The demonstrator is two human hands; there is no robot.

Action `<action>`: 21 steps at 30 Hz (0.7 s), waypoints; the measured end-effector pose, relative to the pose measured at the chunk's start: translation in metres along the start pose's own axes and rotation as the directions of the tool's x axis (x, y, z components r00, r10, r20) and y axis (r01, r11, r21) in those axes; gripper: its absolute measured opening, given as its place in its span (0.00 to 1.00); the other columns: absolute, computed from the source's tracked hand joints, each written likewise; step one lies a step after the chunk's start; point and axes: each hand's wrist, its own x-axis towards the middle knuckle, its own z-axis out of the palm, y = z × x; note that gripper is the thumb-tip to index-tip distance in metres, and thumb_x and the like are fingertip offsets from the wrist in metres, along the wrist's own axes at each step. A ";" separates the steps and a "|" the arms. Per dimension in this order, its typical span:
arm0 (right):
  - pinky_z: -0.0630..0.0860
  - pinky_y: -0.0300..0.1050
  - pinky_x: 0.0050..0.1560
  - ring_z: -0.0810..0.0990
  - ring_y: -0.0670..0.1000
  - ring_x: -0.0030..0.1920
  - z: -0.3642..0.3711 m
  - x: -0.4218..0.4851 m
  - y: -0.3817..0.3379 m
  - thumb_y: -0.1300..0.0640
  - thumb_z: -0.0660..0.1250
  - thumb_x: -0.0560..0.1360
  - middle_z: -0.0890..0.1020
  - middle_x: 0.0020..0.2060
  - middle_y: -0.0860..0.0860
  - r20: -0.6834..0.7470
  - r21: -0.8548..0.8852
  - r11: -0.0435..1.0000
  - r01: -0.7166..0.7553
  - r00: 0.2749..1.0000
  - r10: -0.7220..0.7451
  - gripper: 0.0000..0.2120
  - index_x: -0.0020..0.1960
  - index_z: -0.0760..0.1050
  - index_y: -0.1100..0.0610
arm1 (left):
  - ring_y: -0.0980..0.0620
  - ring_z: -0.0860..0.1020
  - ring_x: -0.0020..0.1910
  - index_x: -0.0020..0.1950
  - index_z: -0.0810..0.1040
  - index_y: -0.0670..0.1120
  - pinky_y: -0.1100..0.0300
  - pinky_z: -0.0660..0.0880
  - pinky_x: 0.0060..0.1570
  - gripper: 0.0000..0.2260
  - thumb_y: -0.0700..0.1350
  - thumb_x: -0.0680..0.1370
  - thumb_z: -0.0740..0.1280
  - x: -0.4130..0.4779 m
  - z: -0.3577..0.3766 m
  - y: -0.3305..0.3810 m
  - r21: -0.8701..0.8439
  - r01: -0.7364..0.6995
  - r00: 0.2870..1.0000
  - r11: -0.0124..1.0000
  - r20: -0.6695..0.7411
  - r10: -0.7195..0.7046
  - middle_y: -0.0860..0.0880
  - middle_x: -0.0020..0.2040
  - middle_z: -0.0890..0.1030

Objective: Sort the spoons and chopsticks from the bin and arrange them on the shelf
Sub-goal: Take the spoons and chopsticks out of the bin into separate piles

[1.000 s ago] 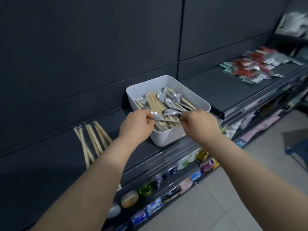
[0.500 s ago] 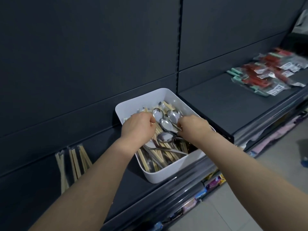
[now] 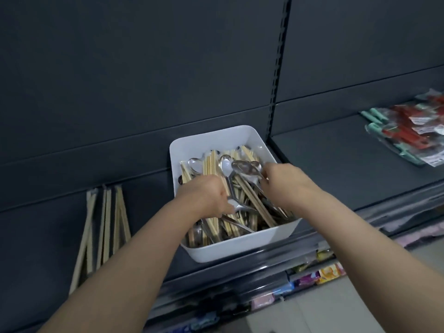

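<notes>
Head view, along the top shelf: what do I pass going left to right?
Along the shelf: laid-out chopsticks → white bin → red and green packets.

One head-worn, wide view looks forward and down from behind the left hand [image 3: 204, 198] and right hand [image 3: 286, 186], near the shelf [image 3: 149, 212] beyond them.

fingertips of the left hand [image 3: 204, 200] are buried inside the white plastic bin [image 3: 240, 252]; well right of the right hand [image 3: 283, 186], blurred red and teal packets [image 3: 408, 135] run off frame.
</notes>
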 end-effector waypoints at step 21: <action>0.70 0.42 0.36 0.74 0.54 0.40 0.030 0.018 0.001 0.65 0.65 0.73 0.75 0.41 0.54 0.222 0.126 0.966 0.224 0.943 -0.248 0.08 0.52 0.73 0.60 | 0.46 0.83 0.39 0.44 0.79 0.46 0.50 0.81 0.44 0.02 0.44 0.74 0.68 -0.013 0.018 0.004 -0.437 0.346 0.800 0.830 -0.325 -0.504 0.46 0.39 0.83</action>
